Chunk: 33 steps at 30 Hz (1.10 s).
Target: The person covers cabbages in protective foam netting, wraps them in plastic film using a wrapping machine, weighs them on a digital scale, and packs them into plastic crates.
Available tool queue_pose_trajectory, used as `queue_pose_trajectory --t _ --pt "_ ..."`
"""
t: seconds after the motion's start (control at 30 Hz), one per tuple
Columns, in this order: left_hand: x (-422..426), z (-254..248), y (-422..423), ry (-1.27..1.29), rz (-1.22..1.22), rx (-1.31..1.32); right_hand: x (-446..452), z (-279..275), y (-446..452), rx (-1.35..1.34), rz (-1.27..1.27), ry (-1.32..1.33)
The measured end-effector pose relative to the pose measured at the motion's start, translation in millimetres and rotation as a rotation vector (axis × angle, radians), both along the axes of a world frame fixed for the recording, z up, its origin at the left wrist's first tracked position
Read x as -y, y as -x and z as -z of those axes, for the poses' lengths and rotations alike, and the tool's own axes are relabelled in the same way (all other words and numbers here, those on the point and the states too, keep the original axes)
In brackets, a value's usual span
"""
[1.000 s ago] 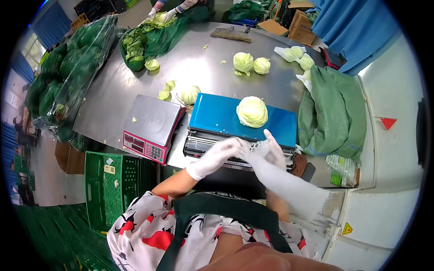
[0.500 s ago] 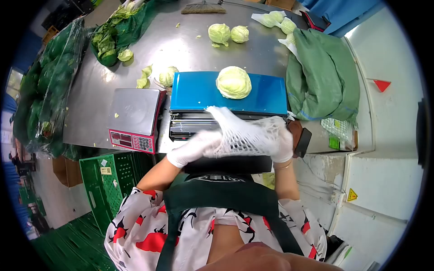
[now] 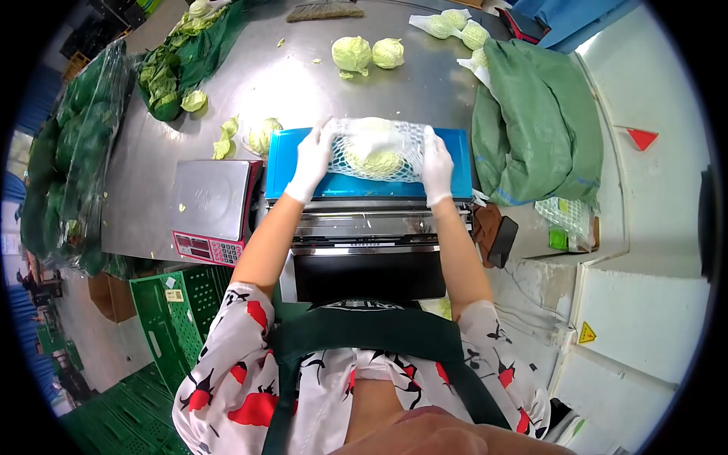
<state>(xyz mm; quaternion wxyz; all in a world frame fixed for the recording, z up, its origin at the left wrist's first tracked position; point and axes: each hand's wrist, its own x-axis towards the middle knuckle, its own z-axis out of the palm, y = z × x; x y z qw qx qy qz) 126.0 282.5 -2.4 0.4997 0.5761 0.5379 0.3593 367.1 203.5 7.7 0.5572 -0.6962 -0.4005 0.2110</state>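
Observation:
My left hand (image 3: 312, 158) and my right hand (image 3: 437, 165), both in white gloves, are closed on opposite ends of a white foam net sleeve (image 3: 409, 142). The sleeve is stretched wide between them across a pale green cabbage (image 3: 375, 163). That cabbage sits on the blue top (image 3: 292, 163) of a wrapping machine and shows through the mesh. Whether the mesh goes around it or only lies over it, I cannot tell. Below my wrists is the machine's metal roller part (image 3: 364, 224).
A scale (image 3: 208, 197) stands left of the machine, with another cabbage (image 3: 263, 136) behind it. Two cabbages (image 3: 352, 55) lie farther back. Netted cabbages (image 3: 474, 36) and a green sack (image 3: 535, 129) are at right. Filled green net bags (image 3: 76, 152) and a green crate (image 3: 178, 315) stand left.
Both hands have moved forward from above the rollers to the cabbage on the blue top. The net sleeve, earlier bunched around my hands, is now spread across the cabbage.

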Motion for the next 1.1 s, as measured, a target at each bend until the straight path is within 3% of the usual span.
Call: queue_pose_trajectory --t 0.07,0.1,0.2,0.23,0.27,0.33,0.4,0.47,0.53,0.57,0.67,0.7,0.73,0.8,0.83,0.9,0.93,1.0,1.07,1.1 --pt "-33.2 48.4 -14.5 0.257 0.017 0.164 -33.9 30.6 -10.2 -0.206 -0.039 0.361" --pt "-42.4 60.5 -20.6 0.387 0.028 0.245 -46.2 56.3 -11.9 0.127 -0.089 0.433" --pt "-29.9 51.1 -31.2 0.255 0.050 0.348 -44.7 44.4 0.5 0.036 -0.042 0.290" --pt "-25.4 48.5 -31.7 0.351 0.020 0.520 -39.5 14.5 8.6 -0.097 -0.048 0.310" --pt "-34.5 77.8 -30.6 0.532 0.071 0.890 -42.6 26.7 5.2 -0.146 -0.089 0.262" --pt "-2.3 -7.6 -35.8 0.769 0.141 1.099 -39.6 -19.4 13.1 -0.294 -0.190 0.182" --pt "26.0 -27.5 -34.4 0.764 0.129 1.089 -51.2 -18.4 15.8 -0.243 -0.516 -0.158" --pt "30.7 -25.5 -32.5 0.802 0.155 1.127 -63.3 -18.2 0.1 -0.412 -0.763 -0.116" --pt "21.5 -25.9 -21.2 0.842 0.178 1.178 -70.9 -11.1 -29.3 -0.828 -0.914 0.336" --pt "18.1 -36.2 -19.6 0.839 0.176 1.188 -67.1 -6.8 -36.7 -0.700 -0.829 0.235" --pt "-7.0 -28.0 -10.5 0.555 0.100 0.834 -38.9 -14.4 -23.5 -0.455 -0.423 0.165" --pt "-3.4 -34.8 -13.7 0.474 0.064 0.708 -25.7 -21.9 -11.2 -0.578 -0.504 0.142" --pt "-13.2 -18.1 -13.0 0.450 0.205 0.826 -13.3 -19.2 3.8 -0.698 -0.578 0.107" --pt "-4.1 -26.8 -16.4 -0.107 0.388 0.340 11.3 -1.6 30.1 -0.031 -0.522 0.123" --pt "-6.4 -21.5 -9.3 -0.001 0.413 0.609 19.7 5.0 36.8 -0.259 -0.476 0.152" --pt "-14.4 -22.2 0.0 0.164 0.182 0.840 32.3 5.6 41.1 -0.226 -0.444 0.118" --pt "-11.5 -26.9 5.9 -0.030 0.029 0.574 38.0 5.9 42.3 -0.207 -0.428 0.099" --pt "13.3 -14.8 18.2 -0.122 -0.136 0.187 41.1 9.0 44.7 -0.210 -0.431 0.055" --pt "46.4 -7.4 32.5 -0.098 -0.035 0.121 43.9 6.2 44.7 -0.201 -0.444 0.031" --pt "66.0 -6.5 41.6 -0.220 -0.066 -0.065 49.0 1.5 43.0 -0.293 -0.450 0.020"
